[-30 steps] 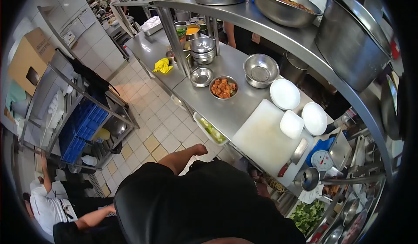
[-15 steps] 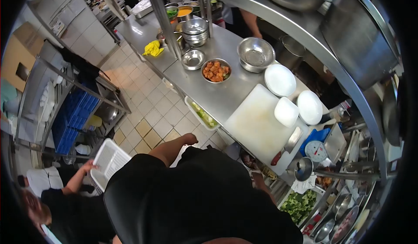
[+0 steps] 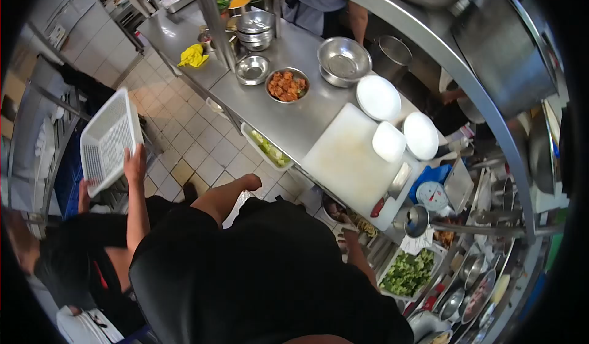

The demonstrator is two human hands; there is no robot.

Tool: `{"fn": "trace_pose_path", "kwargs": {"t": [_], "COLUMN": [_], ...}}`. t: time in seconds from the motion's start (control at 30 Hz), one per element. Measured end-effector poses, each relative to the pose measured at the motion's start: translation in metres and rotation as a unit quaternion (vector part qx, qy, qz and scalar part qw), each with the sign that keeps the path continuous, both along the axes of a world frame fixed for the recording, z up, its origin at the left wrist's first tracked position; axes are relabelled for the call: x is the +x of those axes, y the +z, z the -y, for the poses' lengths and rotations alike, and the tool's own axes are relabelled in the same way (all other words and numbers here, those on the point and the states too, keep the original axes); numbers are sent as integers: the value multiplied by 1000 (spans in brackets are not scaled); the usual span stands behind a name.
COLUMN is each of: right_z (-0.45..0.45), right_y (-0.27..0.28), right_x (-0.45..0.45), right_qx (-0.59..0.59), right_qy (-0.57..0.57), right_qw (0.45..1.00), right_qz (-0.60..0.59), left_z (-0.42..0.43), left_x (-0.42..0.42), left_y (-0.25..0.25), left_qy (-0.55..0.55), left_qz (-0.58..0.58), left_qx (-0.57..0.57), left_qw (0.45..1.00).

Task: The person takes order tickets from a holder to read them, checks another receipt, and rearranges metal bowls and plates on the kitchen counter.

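Observation:
My left hand point(image 3: 248, 183) is low beside my body, near the counter's open drawer of cut greens point(image 3: 267, 146); its fingers are mostly hidden. My right hand point(image 3: 348, 236) hangs below the counter edge with its fingers apart, close to a pan of dark food point(image 3: 335, 211) and some noodles point(image 3: 366, 226). Above it on the counter lies a white cutting board point(image 3: 346, 154), with a red-handled knife point(image 3: 378, 207) and a cleaver blade point(image 3: 400, 180) at its right side. A tray of leafy greens point(image 3: 408, 272) sits to the right of my right hand.
A co-worker in black at left holds a white basket point(image 3: 110, 141). Another person stands behind the counter point(image 3: 245, 111). On it are bowls, a bowl of orange-red food point(image 3: 286, 85), white dishes point(image 3: 378, 98) and a scale point(image 3: 432, 195). A metal shelf point(image 3: 423, 43) arches overhead.
The co-worker at left has come nearer and lifted the white basket higher. The person behind the counter shows more. My right hand shows more, with fingers spread, and my view has shifted.

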State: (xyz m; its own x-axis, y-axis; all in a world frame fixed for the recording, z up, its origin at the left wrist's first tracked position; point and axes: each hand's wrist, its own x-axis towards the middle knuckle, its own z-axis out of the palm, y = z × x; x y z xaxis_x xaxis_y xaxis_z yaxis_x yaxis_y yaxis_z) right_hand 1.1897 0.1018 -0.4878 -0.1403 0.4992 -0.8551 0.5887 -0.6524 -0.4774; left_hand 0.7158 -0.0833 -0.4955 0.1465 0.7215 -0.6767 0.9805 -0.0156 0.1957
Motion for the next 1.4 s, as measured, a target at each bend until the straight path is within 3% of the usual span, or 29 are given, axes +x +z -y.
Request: {"fn": "trace_pose_path", "kwargs": {"t": [0.07, 0.1, 0.17, 0.2, 0.3, 0.37, 0.4, 0.43, 0.5, 0.6, 0.7, 0.8, 0.87, 0.9, 0.97, 1.03, 1.07, 1.1, 1.17, 1.2, 1.23, 1.27, 1.3, 1.33, 1.4], "right_z": [3, 10, 20, 26, 46, 59, 77, 79, 90, 108, 134, 155, 183, 195, 220, 243, 258, 268, 284, 295, 304, 305, 297, 295, 293], "right_y": [12, 11, -7, -20, -40, -53, 17, 8, -12, -32, 1, 43, 53, 57, 44, 40, 17, 25, 42, 42, 38, 31, 29, 49, 55], "right_x": [-12, -11, 5, 17, 37, 48, 12, 15, 23, 21, -2, -35, -48, -50, -31, -22, -2, 0, 14, 34, 53, 61, 51, 39, 30], "right_qx": [-6, -16, -33, -46, -84, -104, -43, -57, -84, -25, 2, 29, 24, 22, -16, -38, -34, 8, 143, 230, 316, 401, 483, 472, 261], "right_qy": [3, -8, -19, -28, -46, -54, -88, -98, -128, -82, -55, -22, -33, -39, -23, -23, -99, 19, 212, 288, 359, 424, 479, 492, 344], "right_qw": [1000, 1000, 999, 998, 995, 993, 995, 993, 988, 996, 998, 998, 999, 999, 1000, 999, 994, 1000, 967, 928, 872, 799, 708, 713, 899], "right_qz": [13, 8, 11, 9, 4, -5, 7, 14, 32, 33, 43, 54, 15, -5, 0, 16, -33, 0, -11, -54, -99, -144, -189, -162, -75], "left_z": [9, 12, 14, 11, 1, -2, -1, -1, 5, 32, 74, 120, 158, 180, 209, 225, 230, 242, 242, 243, 232, 238, 230, 215, 213], "left_x": [-12, -9, -19, -18, -23, -22, -24, -26, -32, -33, -47, -56, -60, -61, -67, -69, -76, -77, -79, -80, -73, -76, -71, -78, -61], "left_y": [-34, -28, -92, -78, -87, -37, -37, -32, -92, -30, -57, -67, -99, -104, -114, -88, -76, -100, -100, -103, -54, -94, -22, -12, -10], "left_qy": [-67, -98, 8, -56, 5, 55, 46, 38, -47, 160, 118, -36, 68, 99, 42, 51, 57, 37, 52, -39, 274, 229, 185, 186, 184], "left_qz": [-2, -19, 31, 4, 30, 60, 62, 63, 40, 122, 133, 75, 79, 74, 66, 70, 67, 60, 57, 53, 116, 147, 161, 152, 136], "left_qx": [54, 61, -63, -60, -13, -7, 14, 35, 108, 135, 139, 70, -34, -10, -61, -123, -151, -71, -91, -4, -101, -17, 50, 49, 49], "left_qw": [996, 993, 998, 997, 999, 997, 997, 997, 992, 970, 974, 994, 994, 992, 995, 989, 985, 995, 993, 998, 949, 962, 968, 970, 972]}}
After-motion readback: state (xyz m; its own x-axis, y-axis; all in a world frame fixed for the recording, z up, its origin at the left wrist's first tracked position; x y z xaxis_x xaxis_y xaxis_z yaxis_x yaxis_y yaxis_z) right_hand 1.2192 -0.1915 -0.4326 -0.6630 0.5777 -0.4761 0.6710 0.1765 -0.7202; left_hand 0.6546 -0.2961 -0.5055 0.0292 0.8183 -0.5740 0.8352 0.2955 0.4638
